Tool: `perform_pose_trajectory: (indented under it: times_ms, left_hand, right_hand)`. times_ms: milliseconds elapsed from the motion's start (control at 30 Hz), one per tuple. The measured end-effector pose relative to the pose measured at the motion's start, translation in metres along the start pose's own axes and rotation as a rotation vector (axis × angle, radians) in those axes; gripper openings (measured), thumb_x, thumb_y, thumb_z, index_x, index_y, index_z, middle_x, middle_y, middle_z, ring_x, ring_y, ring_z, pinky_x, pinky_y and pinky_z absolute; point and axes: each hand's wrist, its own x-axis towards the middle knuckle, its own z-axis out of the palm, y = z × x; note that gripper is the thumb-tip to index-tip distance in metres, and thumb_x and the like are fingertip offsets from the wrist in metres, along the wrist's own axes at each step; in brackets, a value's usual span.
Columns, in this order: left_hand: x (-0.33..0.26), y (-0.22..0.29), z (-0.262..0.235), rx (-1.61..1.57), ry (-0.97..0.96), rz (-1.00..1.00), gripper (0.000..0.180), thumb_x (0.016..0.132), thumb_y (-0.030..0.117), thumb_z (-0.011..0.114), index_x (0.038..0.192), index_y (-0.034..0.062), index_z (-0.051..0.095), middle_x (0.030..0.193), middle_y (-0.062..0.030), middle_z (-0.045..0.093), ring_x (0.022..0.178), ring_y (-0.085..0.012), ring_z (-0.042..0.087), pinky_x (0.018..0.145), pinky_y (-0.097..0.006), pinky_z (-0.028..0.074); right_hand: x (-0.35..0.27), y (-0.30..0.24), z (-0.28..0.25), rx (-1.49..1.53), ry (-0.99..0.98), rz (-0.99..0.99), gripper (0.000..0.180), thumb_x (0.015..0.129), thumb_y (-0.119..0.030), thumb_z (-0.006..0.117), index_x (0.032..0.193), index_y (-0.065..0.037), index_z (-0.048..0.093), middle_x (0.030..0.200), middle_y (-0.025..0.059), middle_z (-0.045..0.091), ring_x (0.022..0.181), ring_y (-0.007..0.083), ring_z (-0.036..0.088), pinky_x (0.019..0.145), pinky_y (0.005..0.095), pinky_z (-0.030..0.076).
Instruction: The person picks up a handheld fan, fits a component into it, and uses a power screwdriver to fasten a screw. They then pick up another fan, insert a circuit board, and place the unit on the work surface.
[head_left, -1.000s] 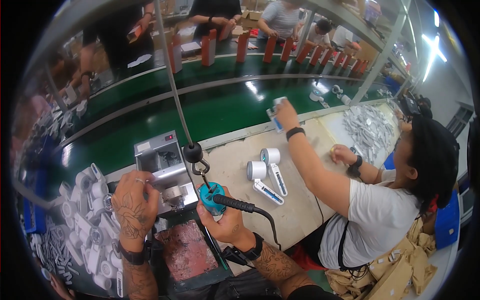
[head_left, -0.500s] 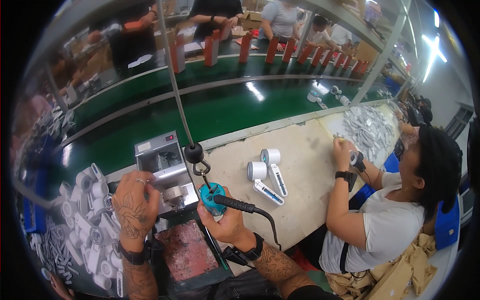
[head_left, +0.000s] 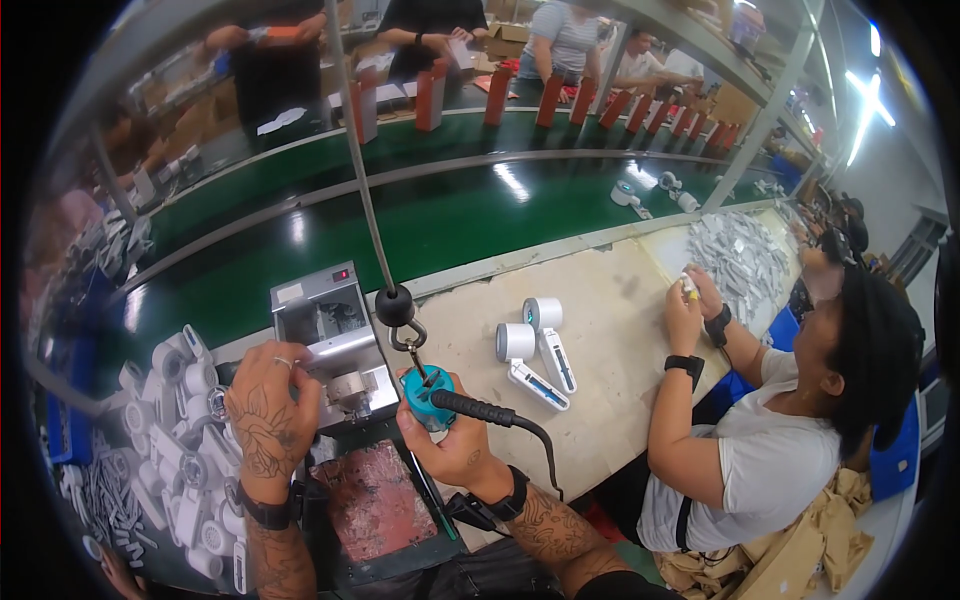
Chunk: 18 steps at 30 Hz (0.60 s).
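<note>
My right hand is wrapped round a teal electric screwdriver, which hangs from a hook and a metal rod and has a thick black cord. At the front left of a silver screw feeder is my left hand, back upward and fingers curled in. Its fingertips are hidden, so whatever they hold does not show. Two white handheld fans with open handles, blue parts inside, lie on the bench right of the screwdriver. Below the feeder, between my forearms, sits a worn reddish pad.
White fan bodies are heaped left of my left hand. Behind the bench runs a green conveyor belt; upright orange-and-grey boxes line its far side. A co-worker sits at right beside a pile of pale parts.
My hands stay almost in place; the hook above the screwdriver has shifted slightly right. The co-worker at right has brought both hands together round a small item. Across the belt, people's hands have moved.
</note>
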Motion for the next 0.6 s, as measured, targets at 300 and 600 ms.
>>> perform_pose_trajectory:
  times_ms: [300,600]
  left_hand:
    - [-0.0003,0.0,0.0011,0.004,0.006,0.006,0.018,0.073,0.001,0.061,0.09,0.0063,0.062,0.079,-0.009,0.058,0.08,-0.0302,0.059,0.067,-0.043,0.046]
    - [-0.0001,0.0011,0.0011,-0.014,0.018,0.009,0.018,0.073,-0.001,0.061,0.09,0.005,0.062,0.075,-0.0098,0.056,0.075,-0.0292,0.059,0.066,-0.042,0.045]
  right_hand:
    - [0.0003,-0.0011,-0.001,0.002,-0.002,0.002,0.033,0.091,-0.004,0.066,0.12,0.004,0.053,0.094,0.0061,0.065,0.085,0.0106,0.062,0.08,0.0281,0.051]
    - [-0.0001,-0.0002,-0.0004,0.01,-0.006,0.009,0.035,0.091,-0.005,0.066,0.123,0.004,0.053,0.093,0.0049,0.064,0.084,0.0104,0.061,0.08,0.0272,0.05]
